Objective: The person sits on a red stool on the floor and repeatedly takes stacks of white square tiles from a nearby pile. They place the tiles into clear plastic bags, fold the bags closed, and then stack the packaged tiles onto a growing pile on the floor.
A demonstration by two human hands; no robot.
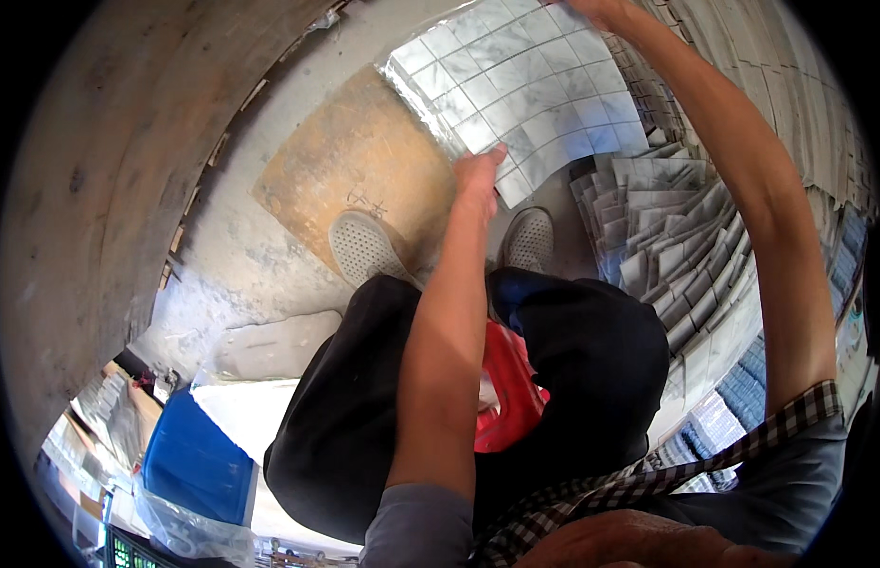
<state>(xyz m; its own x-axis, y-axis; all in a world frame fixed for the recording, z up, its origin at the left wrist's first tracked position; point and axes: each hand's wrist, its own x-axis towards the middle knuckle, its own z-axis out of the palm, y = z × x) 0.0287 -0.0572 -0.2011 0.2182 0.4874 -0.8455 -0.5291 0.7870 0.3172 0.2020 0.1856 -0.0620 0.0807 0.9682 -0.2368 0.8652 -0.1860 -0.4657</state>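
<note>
A sheet of square white-and-grey marble mosaic tiles spans the space between my hands, bending slightly toward its near right side. My left hand grips its near left edge, thumb on top and the other fingers mostly hidden. At the upper edge of the picture my right hand holds the far edge, partly cut off by the frame. Clear plastic film shows along the sheet's left side. Below the sheet lies a flat brown board on the floor.
Fanned stacks of similar tile sheets rise close on my right. A large wooden panel borders the left. My grey perforated shoes stand near the board, and a red stool shows between my legs. Lower left is a blue container.
</note>
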